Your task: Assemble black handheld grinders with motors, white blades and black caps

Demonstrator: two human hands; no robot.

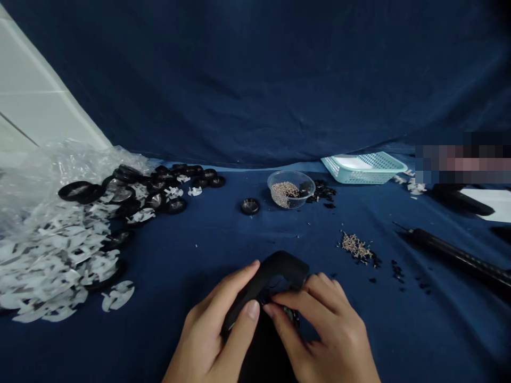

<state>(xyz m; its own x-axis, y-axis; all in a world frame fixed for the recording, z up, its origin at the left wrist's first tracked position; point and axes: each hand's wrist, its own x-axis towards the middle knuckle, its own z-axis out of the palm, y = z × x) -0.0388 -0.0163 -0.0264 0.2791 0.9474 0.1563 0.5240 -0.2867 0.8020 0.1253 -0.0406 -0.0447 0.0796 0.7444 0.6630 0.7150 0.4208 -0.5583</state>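
Close in front of me is a black curved plastic housing (281, 266), with an opening on its near side. My left hand (221, 324) grips its left side, thumb in front and fingers behind. At the opening, the thumb and forefinger of my right hand (323, 324) are pinched together. Whatever lies between those fingertips is too small to make out. The other right fingers rest by the housing's right end. Small greenish parts show under the right hand, mostly hidden.
White plastic pieces (51, 260) and black round caps (155, 199) lie left, beside clear plastic wrap (72, 165). Beyond my hands are a single cap (250, 206), a clear bowl (293, 202) of screws and a turquoise basket (365, 176). Right are loose screws (356, 246) and an electric screwdriver (459, 252).
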